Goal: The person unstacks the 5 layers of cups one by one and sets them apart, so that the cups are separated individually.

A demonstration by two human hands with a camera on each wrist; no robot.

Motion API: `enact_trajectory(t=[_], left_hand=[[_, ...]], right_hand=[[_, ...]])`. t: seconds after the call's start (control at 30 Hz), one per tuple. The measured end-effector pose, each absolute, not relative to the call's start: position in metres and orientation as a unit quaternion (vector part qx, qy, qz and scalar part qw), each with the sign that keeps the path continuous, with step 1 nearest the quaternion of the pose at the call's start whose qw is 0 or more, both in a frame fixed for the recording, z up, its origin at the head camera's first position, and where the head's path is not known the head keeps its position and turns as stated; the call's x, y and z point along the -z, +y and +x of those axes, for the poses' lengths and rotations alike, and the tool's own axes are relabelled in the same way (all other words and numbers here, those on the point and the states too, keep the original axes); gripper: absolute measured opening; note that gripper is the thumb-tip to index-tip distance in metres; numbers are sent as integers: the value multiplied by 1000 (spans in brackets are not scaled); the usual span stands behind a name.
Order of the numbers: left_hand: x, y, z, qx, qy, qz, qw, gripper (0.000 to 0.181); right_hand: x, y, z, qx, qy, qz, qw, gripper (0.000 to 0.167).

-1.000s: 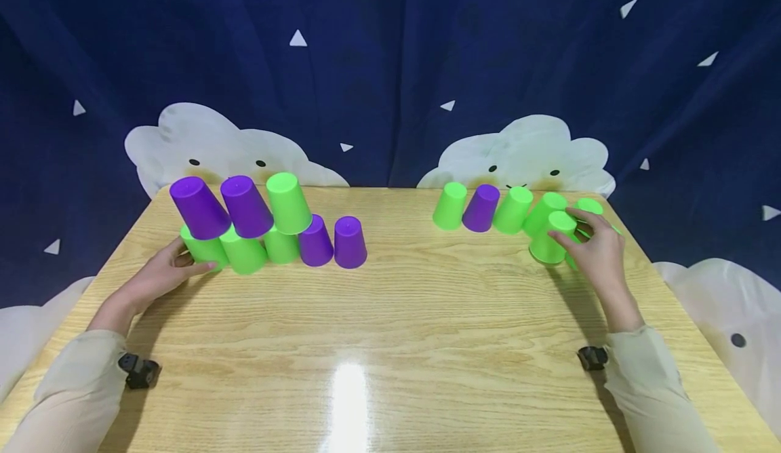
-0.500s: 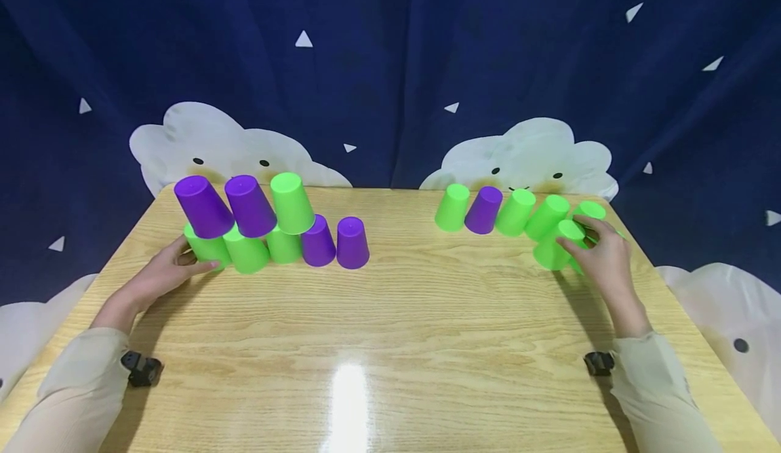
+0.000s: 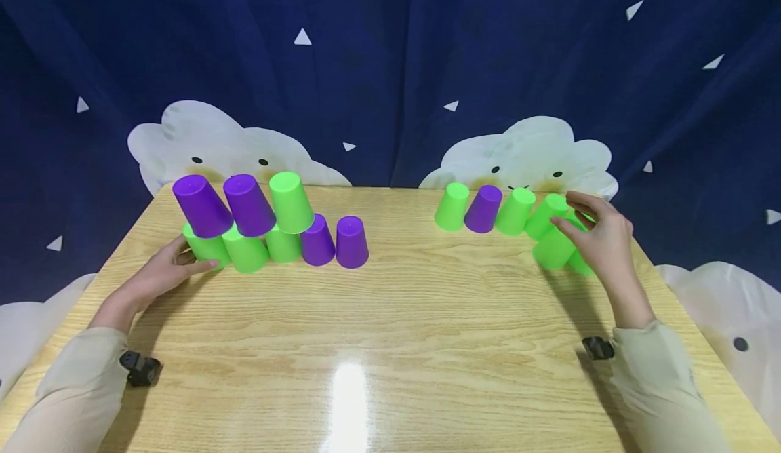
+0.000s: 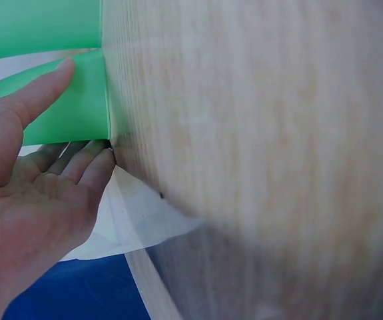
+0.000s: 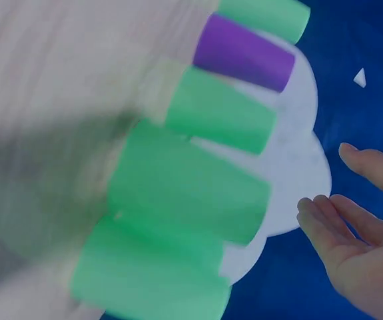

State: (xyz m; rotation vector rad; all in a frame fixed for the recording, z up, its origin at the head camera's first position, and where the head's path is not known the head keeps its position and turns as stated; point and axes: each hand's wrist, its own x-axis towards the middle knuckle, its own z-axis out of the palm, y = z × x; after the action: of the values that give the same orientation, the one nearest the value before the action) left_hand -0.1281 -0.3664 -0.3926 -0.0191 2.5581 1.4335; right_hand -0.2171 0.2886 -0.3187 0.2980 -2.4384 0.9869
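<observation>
Gripping a plain, tapered green cup [image 3: 211,251] between thumb [image 4: 39,96] and fingers [image 4: 101,171] of the left hand [image 3: 160,274]. Inverted on the counter [image 3: 427,338], narrow end up, long axis upright, partly beneath 1 purple cup [image 3: 203,207]. Hovering with right hand [image 3: 605,239], fingers parted, seemingly clear of green cups [image 3: 552,249] below.

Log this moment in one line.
left hand: holds green tapered plastic cup; right hand: empty, above green cups; left stack: two tiers

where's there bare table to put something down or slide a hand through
Bare table lies between the sleeves and in the gap from the left stack to the right row. Crowded: at the left hand, by the stack, and beside the right hand, where cups bunch.
</observation>
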Motion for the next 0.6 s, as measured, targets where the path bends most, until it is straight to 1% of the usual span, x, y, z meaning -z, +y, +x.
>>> enact_trajectory(t=[0.27,0.6], left_hand=[[395,-367,-129,-484,869,-3,107,87],[396,-368,-131,-485,869,-5,102,87]], right_hand=[[305,240,-231,-421,-865,156,225,48],[286,140,-244,-522,-798,241,182,45]])
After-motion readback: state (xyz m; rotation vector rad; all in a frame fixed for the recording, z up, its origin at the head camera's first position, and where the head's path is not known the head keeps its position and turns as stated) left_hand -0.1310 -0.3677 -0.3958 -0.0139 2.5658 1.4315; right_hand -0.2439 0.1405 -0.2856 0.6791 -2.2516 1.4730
